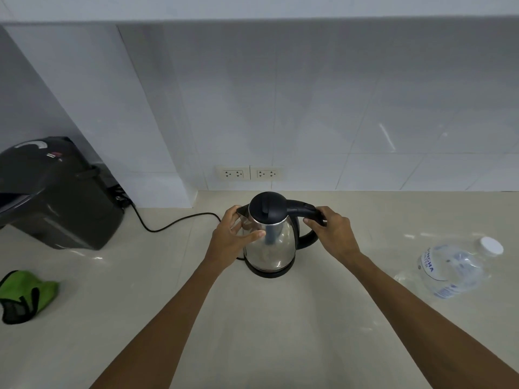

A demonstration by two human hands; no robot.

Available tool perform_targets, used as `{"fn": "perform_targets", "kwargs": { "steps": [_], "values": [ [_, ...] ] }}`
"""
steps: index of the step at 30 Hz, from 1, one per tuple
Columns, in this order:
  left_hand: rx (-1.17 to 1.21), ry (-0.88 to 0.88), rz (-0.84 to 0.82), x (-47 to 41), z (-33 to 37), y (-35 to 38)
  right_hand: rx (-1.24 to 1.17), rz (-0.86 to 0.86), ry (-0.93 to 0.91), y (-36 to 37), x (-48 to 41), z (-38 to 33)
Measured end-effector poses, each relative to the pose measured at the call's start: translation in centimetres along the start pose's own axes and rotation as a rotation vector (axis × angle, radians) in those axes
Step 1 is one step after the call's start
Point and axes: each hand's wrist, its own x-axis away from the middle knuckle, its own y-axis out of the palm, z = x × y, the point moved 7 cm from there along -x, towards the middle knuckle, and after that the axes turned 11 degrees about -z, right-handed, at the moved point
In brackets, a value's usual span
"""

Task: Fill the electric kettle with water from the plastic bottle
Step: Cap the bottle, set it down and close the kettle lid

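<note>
one pale countertop (280,318) carried one black appliance (56,197) at far left, one steel electric kettle (269,237) on its base at centre with its lid down, and one capped plastic bottle (452,268) lying right. the left hand (230,237) cupped the kettle's body; the right hand (332,228) gripped its handle. one green cloth (25,293) lay left, and two sockets (250,173) sat behind.

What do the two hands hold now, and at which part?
Both hold the steel electric kettle with black lid: left hand at its body by the spout, right hand on the black handle.
</note>
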Motion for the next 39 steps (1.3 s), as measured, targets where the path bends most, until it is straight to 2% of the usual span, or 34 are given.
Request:
{"fn": "perform_targets", "kwargs": {
  "steps": [17, 19, 23, 25, 39],
  "values": [
    [-0.139, -0.002, 0.012, 0.3, 0.2, 1.0, -0.103, -0.033, 0.067, 0.4, 0.6, 1.4],
    [-0.153, -0.007, 0.021, 0.4, 0.4, 1.1, -0.218, -0.089, 0.121, 0.3, 0.4, 1.9],
    [-0.135, -0.025, 0.037, 0.6, 0.3, 1.2, -0.65, -0.176, 0.263, 0.1, 0.7, 2.8],
    [-0.132, -0.035, 0.046, 0.7, 0.3, 1.2, -0.759, -0.197, 0.315, -0.1, 0.9, 2.9],
    [-0.104, -0.066, 0.052, 0.8, 0.4, 1.4, -0.705, -0.168, 0.302, -0.1, 0.2, 2.6]
  ]
}}
